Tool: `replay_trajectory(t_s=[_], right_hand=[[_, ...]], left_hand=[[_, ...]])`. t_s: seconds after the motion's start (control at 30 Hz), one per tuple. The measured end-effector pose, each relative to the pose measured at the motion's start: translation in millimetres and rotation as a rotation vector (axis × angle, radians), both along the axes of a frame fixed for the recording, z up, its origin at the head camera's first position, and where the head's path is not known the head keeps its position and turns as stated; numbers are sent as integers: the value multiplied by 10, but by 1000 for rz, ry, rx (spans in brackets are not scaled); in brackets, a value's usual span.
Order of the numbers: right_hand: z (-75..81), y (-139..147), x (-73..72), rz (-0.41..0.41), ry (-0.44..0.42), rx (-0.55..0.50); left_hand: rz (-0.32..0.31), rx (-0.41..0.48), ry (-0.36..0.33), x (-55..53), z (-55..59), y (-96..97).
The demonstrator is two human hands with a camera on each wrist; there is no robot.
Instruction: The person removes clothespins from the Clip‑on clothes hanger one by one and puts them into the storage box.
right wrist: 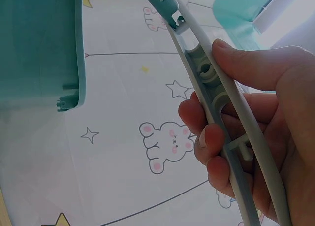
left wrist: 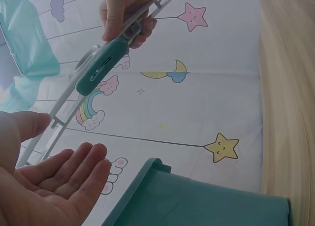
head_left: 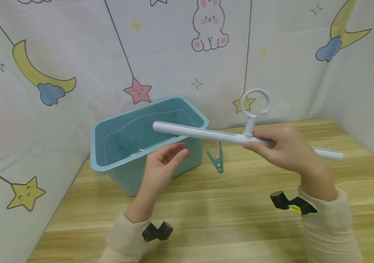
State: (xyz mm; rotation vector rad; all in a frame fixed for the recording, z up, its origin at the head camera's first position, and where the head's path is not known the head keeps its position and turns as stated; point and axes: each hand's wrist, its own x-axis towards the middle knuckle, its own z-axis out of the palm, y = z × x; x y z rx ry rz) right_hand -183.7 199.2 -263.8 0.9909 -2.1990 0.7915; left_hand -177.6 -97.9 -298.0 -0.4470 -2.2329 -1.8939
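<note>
A white clothes hanger [head_left: 203, 133] with a ring-shaped hook [head_left: 254, 95] is held up over the table. My right hand [head_left: 280, 148] grips its bar just right of the hook, thumb on the near side; in the right wrist view the fingers [right wrist: 211, 137] curl around the bar's two rails. A teal clip [head_left: 218, 160] hangs below the bar; the left wrist view shows the clip [left wrist: 102, 67] from beneath. My left hand [head_left: 162, 162] is near the hanger's left part, below it, fingers relaxed and holding nothing. In the left wrist view its palm [left wrist: 54, 196] faces up.
A teal plastic bin [head_left: 170, 179] stands at the back left of the wooden table [head_left: 239, 219], with a few small things inside. Its rim lies right behind my left hand. White curtains [head_left: 174, 54] printed with stars, moons and rabbits enclose the back and sides.
</note>
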Motion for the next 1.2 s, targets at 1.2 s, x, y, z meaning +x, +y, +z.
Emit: replay_trajectory(t_s=[1.2], right_hand=[[-72,-180,-22,98,40,26]], left_hand=[[-293,130,-106,64,-176,247]])
